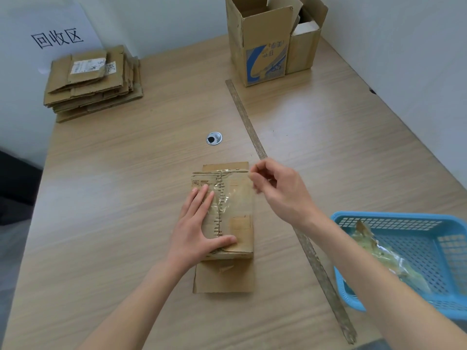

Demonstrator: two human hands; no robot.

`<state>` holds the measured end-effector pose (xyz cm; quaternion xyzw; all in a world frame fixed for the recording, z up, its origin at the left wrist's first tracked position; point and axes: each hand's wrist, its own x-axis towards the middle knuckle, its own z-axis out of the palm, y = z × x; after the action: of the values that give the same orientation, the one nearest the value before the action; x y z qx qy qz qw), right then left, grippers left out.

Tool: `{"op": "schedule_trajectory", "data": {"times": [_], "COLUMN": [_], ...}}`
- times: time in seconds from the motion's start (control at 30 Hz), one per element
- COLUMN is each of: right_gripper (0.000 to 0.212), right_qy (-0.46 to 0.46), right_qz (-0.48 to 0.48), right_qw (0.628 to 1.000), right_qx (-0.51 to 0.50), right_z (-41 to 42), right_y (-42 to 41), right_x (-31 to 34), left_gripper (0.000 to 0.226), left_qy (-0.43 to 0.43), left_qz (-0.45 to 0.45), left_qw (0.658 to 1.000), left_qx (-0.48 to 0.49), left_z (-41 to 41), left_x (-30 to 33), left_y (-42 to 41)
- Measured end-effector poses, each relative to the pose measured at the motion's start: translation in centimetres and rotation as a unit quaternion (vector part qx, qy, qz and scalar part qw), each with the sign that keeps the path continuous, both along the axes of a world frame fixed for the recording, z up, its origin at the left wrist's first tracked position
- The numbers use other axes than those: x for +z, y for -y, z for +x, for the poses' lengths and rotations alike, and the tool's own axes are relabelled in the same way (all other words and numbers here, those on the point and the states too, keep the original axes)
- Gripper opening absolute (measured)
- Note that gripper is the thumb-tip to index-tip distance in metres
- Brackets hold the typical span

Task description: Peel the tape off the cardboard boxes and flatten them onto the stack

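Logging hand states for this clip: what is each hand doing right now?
Left hand: open, pressing flat on the cardboard box.
Right hand: fingers pinched at the box's far right corner, apparently on clear tape.

Flattened box (235,223) centre; stack (93,82) far left; basket (414,258) right.

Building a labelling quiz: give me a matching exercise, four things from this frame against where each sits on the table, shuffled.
Things:
1. flattened stack
2. blue basket
3. open boxes
4. taped box

Places:
A. far edge, right of centre
B. near right
C. far left corner
D. centre, under the left hand

Pairs: 1-C, 2-B, 3-A, 4-D
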<state>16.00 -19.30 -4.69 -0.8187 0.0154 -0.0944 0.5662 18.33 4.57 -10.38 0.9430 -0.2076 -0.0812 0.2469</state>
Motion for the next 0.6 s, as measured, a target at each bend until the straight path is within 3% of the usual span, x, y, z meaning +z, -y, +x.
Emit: {"op": "schedule_trajectory", "data": {"times": [0.07, 0.17, 0.23, 0.3, 0.47, 0.6], "right_gripper": [0.013, 0.056, 0.068, 0.062, 0.014, 0.01], "right_qy": [0.006, -0.073, -0.1, -0.072, 0.02, 0.035], "right_qz": [-0.02, -0.226, -0.291, -0.316, -0.355, -0.378], "right_qw": [0.999, 0.96, 0.934, 0.926, 0.903, 0.897], "right_qx": [0.041, 0.146, 0.178, 0.194, 0.241, 0.227], "right_z": [1.5, 2.4, 2.4, 2.6, 4.2, 5.2], "right_y": [-0.5, 0.4, 1.1, 0.9, -1.4, -3.2], "right_x": [0.3, -1.4, -2.0, -2.1, -3.3, -3.7], "left_gripper": [0.124, 0.128, 0.131, 0.133, 0.139, 0.142], "left_qy": [-0.007, -0.009, -0.008, -0.006, -0.017, -0.02], "left_qz": [-0.003, -0.012, -0.02, -0.022, -0.037, -0.061], "left_qw": [1.0, 0.999, 0.999, 0.999, 0.998, 0.996], "left_qx": [-0.019, -0.028, -0.025, -0.026, -0.037, -0.055], "left_z": [0.1, 0.2, 0.3, 0.4, 0.4, 0.7], "left_x": [0.0, -0.1, 0.0, -0.1, -0.4, -0.2], "left_y": [0.1, 0.2, 0.1, 0.1, -0.2, -0.4]}}
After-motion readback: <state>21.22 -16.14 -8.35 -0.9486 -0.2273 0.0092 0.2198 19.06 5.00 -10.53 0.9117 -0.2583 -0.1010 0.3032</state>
